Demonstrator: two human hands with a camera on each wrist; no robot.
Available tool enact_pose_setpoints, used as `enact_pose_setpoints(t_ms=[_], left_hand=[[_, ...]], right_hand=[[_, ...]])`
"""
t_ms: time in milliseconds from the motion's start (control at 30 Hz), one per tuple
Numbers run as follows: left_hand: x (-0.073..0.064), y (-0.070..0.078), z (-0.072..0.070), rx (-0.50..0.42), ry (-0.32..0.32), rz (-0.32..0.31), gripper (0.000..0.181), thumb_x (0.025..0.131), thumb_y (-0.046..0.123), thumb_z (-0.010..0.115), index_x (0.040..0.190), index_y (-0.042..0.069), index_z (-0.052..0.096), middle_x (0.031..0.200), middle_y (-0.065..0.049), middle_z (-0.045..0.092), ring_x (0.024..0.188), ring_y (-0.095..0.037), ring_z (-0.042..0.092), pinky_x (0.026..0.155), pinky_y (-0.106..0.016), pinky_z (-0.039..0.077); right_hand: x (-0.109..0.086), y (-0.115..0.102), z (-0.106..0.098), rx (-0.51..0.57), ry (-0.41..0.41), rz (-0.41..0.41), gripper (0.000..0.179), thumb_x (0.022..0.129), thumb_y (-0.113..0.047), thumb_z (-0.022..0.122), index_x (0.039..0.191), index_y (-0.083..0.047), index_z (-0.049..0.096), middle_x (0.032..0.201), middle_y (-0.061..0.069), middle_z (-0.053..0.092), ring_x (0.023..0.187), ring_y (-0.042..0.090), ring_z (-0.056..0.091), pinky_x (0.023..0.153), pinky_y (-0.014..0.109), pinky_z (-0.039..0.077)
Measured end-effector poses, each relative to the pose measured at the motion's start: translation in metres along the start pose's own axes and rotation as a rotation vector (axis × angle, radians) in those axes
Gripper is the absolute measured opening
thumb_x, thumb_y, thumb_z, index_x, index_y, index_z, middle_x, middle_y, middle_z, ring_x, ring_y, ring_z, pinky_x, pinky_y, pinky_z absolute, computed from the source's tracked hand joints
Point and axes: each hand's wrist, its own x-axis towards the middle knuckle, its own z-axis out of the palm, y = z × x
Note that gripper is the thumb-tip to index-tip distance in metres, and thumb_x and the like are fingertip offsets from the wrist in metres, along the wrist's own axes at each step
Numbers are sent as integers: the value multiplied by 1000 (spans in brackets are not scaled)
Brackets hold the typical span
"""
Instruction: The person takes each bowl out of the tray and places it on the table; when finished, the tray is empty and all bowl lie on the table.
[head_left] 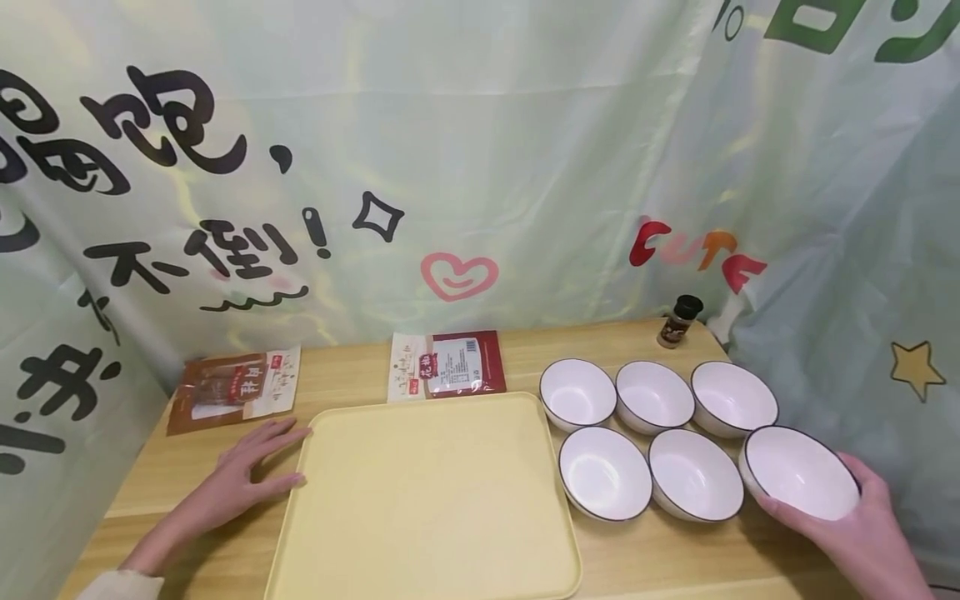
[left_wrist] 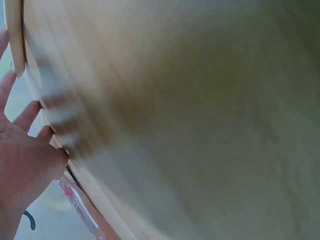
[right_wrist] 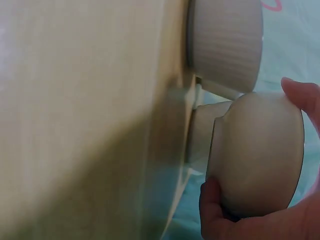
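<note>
My right hand (head_left: 862,517) grips a white bowl (head_left: 802,473) with a dark rim at the right end of the front row. In the right wrist view this bowl (right_wrist: 260,155) is tilted, its foot clear of the wooden table (right_wrist: 75,100), with thumb and fingers around its side. Several matching bowls (head_left: 611,471) stand in two rows to its left and behind it. At the left edge of a pale yellow tray (head_left: 427,500), my left hand (head_left: 236,475) has its fingers spread, fingertips right at the rim, and holds nothing.
A brown spice packet (head_left: 232,387) lies at the back left, and a red and white packet (head_left: 450,364) behind the tray. A small black-capped jar (head_left: 680,322) stands at the back right. Printed cloth (head_left: 525,167) hangs behind the table and along both sides.
</note>
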Motion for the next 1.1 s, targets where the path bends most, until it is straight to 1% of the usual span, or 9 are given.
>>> enact_pose_setpoints(t_ms=[133,333,467,533,667,733,933,1000,1100], left_hand=[[-1,2,-2,-7,2,-3,67,98,30,85,160,23,59,169,-26,39,153,-60,23,99,-96,11],[0,3,-2,-18,3,-6,68,98,29,84,161,23,57,170,-25,37,154,-61,21,101,-96,7],[1,2,-2,-17,7,-4,69,98,29,84,161,22,57,171,-25,36,154,-61,21,102,-96,6],[1,1,-2,-17,7,-4,69,98,29,84,161,22,57,171,-25,36,154,-61,21,102,-96,7],[-1,-2,-1,-16,7,-5,69,98,28,84,161,23,57,170,-24,36,153,-61,22,100,-96,9],[-2,-3,-1,-16,10,-4,69,98,28,84,161,24,57,170,-24,37,153,-61,22,99,-96,10],[-2,-3,-1,-17,12,-5,69,98,29,85,161,26,57,170,-24,38,153,-60,23,97,-97,10],[-2,-3,-1,-20,10,-7,69,98,29,84,161,26,57,170,-24,37,153,-60,22,97,-97,9],[-2,-2,-2,-20,3,-10,69,98,28,84,161,25,57,170,-25,37,153,-61,21,98,-96,9]], right_hand=[[2,7,2,-8,8,-30,120,92,-34,89,167,11,7,158,43,20,120,48,36,78,15,28],[3,10,4,4,-17,-69,114,93,-29,89,164,13,11,155,41,26,110,15,40,76,12,27],[5,10,6,36,-30,-99,111,92,-22,89,163,14,13,152,40,29,105,-4,35,77,11,28],[5,10,7,50,-34,-101,112,92,-20,90,164,13,11,153,40,27,105,-4,36,77,10,28],[8,11,7,42,-55,-80,118,93,-22,88,168,9,2,158,43,16,114,19,39,78,7,25],[11,13,7,39,-64,-88,119,93,-22,88,168,8,1,159,44,15,116,25,38,79,6,25],[16,21,7,35,-77,-146,116,93,-20,88,168,9,4,158,43,18,113,-1,34,81,6,25],[16,24,7,37,-85,-156,115,94,-20,87,168,8,3,158,43,17,114,-1,33,81,6,24],[16,27,8,33,-97,-165,117,94,-20,86,169,7,0,158,43,15,116,5,35,82,6,22]])
